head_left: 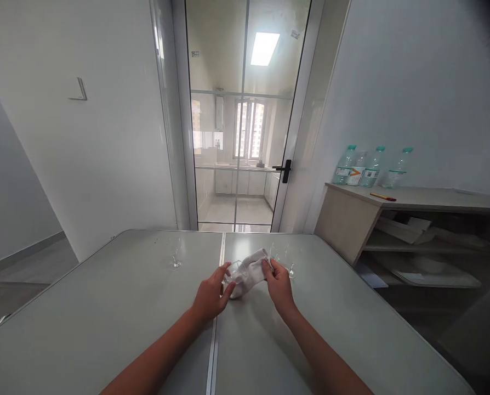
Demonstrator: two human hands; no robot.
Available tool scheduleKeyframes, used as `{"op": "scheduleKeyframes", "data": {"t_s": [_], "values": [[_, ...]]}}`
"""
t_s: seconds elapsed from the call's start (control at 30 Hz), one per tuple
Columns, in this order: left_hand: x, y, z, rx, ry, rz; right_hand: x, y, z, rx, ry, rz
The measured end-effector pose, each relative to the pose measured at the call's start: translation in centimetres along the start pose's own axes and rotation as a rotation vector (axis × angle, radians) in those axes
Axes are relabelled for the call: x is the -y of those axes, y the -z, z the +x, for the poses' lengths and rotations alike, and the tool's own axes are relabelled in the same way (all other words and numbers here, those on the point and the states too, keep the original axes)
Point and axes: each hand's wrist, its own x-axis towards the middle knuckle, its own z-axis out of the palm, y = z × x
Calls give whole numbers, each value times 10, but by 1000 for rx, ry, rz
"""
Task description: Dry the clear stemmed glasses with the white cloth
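Note:
My left hand (211,295) is closed around a clear glass (232,272) held over the grey table (105,318). My right hand (278,285) pinches a white cloth (251,267) that wraps against that glass. A small clear stemmed glass (176,258) stands alone on the table to the left. Two more clear glasses (288,262) stand just beyond my right hand, partly hidden by the cloth.
A glass door (245,120) with a black handle (285,170) faces the table's far edge. To the right stands a wooden shelf unit (413,197) with several water bottles (372,167) and a red pen (382,196) on top.

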Motion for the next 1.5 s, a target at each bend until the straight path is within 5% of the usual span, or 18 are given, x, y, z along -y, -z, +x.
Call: {"op": "scheduleKeyframes", "data": {"t_s": [0.17, 0.47, 0.53, 0.73, 0.87, 1.03, 1.17, 1.23, 1.37, 1.5], "values": [[4, -5, -3, 18, -103, 61, 13, 1, -9, 294, 239, -103], [-3, -3, -13, 86, -297, 150, 10, 15, -9, 737, 224, -117], [-3, -2, -12, 81, -310, 160, 14, 12, -10, 717, 146, -10], [9, -4, -5, 59, -235, 183, 12, -7, -8, 382, -307, 440], [7, -4, -4, 133, -239, 120, 0, -10, -5, 342, -520, 487], [-8, -1, 3, 143, 41, -250, 10, -9, -11, 330, -223, 293], [-15, 6, 11, 483, 331, -847, 21, 0, -17, 460, -50, 214], [-16, 9, 13, 585, 371, -939, 21, 4, -17, 527, -8, 149], [-15, 5, 9, 372, 207, -572, 13, 1, -12, 486, -7, 110], [-14, -2, -3, 189, -19, 3, -4, -9, -8, 410, -242, 202]]}}
